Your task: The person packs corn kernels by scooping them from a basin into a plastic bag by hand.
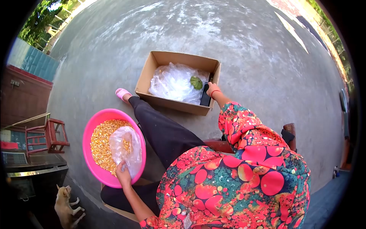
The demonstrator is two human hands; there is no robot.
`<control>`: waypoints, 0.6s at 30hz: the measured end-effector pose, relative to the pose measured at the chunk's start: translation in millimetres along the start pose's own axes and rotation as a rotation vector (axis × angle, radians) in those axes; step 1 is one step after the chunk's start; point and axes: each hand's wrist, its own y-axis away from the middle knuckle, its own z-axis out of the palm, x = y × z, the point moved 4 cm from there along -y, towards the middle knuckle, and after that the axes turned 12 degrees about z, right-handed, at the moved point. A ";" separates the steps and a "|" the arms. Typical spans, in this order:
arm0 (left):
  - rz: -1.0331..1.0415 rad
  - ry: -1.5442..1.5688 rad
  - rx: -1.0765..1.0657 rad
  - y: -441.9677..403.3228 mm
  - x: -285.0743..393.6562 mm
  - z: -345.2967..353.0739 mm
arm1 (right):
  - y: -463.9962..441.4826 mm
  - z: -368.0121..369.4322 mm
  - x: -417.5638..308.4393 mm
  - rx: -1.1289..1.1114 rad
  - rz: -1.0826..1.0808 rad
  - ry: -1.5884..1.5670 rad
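Over a round bright-pink plastic basin (87, 147) partly filled with yellow corn kernels (100, 147), the left hand (122, 174) pinches the near end of a clear plastic bag (124, 147); the bag lies on the kernels, against the basin's right side (a few kernels show through it). Ahead, on the grey concrete floor (251, 72), sits 1 open brown cardboard box (171, 104) holding crumpled clear plastic (173, 86), 1 ribbed green object (196, 82) and 1 flat black object (206, 93). The right hand (213, 89) reaches over the box's right wall, touching the black object's upper part; whether it grasps it cannot be told.
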 end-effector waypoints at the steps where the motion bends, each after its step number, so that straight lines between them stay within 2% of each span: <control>1: 0.005 0.007 0.010 -1.8 0.7 0.1 | 0.8 5.4 0.9 -0.026 0.017 0.012; 6: -0.018 -0.057 -0.005 0.2 38.6 -3.1 | 5.9 9.0 -8.7 -0.064 0.008 0.004; 14: -0.016 0.035 0.033 -1.3 11.4 2.3 | 23.3 -0.4 -25.1 -0.119 0.029 -0.012; 18: 0.006 0.009 0.036 -0.3 17.1 -0.6 | 10.2 20.6 -38.0 -0.067 -0.086 -0.027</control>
